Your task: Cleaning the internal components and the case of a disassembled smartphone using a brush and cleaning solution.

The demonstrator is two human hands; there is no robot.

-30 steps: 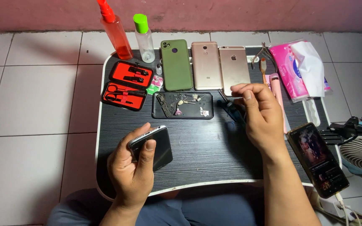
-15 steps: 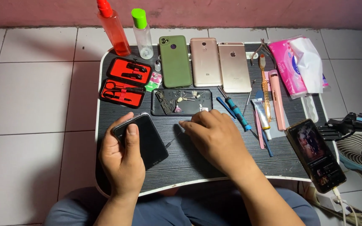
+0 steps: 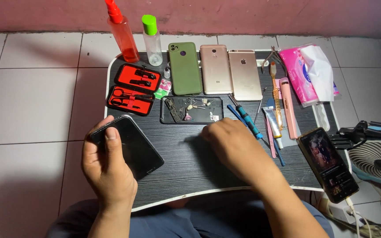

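The left hand [image 3: 106,169] grips a black phone [image 3: 131,145] at the near left edge of the surface [image 3: 190,158]. The phone looks closed, not yet opened. The right hand [image 3: 232,145] rests palm down just before the parts tray [image 3: 190,110]; I cannot tell if it holds anything.

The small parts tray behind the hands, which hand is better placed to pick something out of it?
Probably the right hand: it rests on the table just in front of the black parts tray. The left hand is wrapped around the dark phone, farther off.
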